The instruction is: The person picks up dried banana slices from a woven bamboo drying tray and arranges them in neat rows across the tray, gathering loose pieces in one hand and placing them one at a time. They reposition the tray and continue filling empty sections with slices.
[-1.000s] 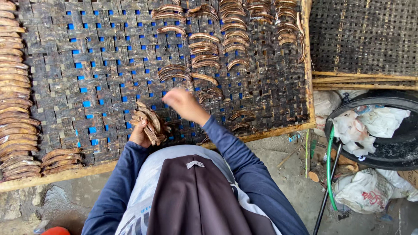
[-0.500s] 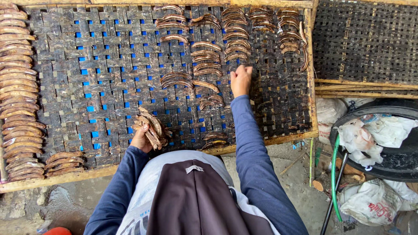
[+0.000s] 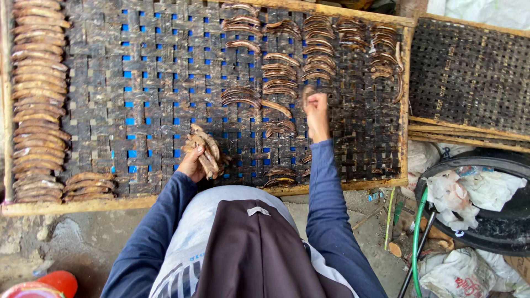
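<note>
1. Dried fish strips (image 3: 205, 153), brown, thin and curved, are gripped as a bundle in the left hand (image 3: 191, 164), whose fingers are closed around the bundle's lower end.
2. In the head view, the bundle is held over the lower middle of a dark woven drying rack (image 3: 138, 83), just above the rack's near wooden edge. Its long axis runs diagonally, from the hand at lower left up and away, with the free ends fanned slightly.
3. The right hand (image 3: 316, 105) is stretched forward over the rack, right of centre. Its fingers are curled together into a loose fist at a single strip (image 3: 307, 94); whether that strip is pinched or only touched cannot be told.
4. Rows of laid-out strips (image 3: 281, 72) are seen just beside the right hand, in the upper middle and upper right of the rack. Most lie with their long axes running left to right, each bowed gently upward.
5. A long column of strips (image 3: 36, 94) is stacked down the rack's left edge, also lying crosswise.
6. Both arms are covered by dark blue sleeves (image 3: 326, 187).
7. A second woven rack (image 3: 469, 72) lies to the right, and below it a black tub (image 3: 497, 232) holding white bags.
</note>
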Demonstrator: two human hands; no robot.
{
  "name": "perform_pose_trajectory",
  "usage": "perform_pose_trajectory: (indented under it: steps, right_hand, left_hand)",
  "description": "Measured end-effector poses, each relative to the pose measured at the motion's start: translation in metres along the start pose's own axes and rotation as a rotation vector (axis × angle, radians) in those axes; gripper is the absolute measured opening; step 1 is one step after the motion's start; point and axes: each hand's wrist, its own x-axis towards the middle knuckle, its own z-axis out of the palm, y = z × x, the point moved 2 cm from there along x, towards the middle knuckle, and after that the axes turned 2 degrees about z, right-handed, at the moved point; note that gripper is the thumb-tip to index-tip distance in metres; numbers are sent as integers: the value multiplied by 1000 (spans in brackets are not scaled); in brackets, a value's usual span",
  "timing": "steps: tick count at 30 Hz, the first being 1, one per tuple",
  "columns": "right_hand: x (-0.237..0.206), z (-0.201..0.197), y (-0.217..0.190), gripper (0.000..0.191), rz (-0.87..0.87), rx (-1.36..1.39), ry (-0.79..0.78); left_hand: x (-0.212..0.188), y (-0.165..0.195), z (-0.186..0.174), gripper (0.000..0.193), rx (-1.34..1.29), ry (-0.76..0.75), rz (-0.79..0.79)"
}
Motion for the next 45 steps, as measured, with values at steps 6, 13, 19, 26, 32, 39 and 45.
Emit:
perform_pose_trajectory:
  steps: [6, 13, 19, 26, 32, 39, 45]
  right_hand:
    - [-116, 114, -56, 21, 176, 447, -705]
    - [-183, 200, -95, 15, -328, 34, -461]
    - [-199, 197, -88, 11, -552, -396, -446]
    - [-182, 178, -81, 10, -508, -167, -668]
    - [-43, 109, -71, 5, -286, -46, -352]
    - [107, 23, -59, 55, -399, -607, 183]
    - [128, 13, -51, 41, -362, -759, 101]
  left_hand:
    - [-4, 5, 0, 52, 3, -36, 84]
    - [-14, 8, 7, 70, 1, -175, 171]
    - [-16, 9, 5, 75, 53, -159, 195]
    - [-4, -4, -2, 58, -4, -59, 65]
    - [-1, -4, 5, 58, 20, 37, 84]
    - [3, -7, 15, 61, 52, 177, 81]
    - [9, -6, 19, 57, 72, 273, 41]
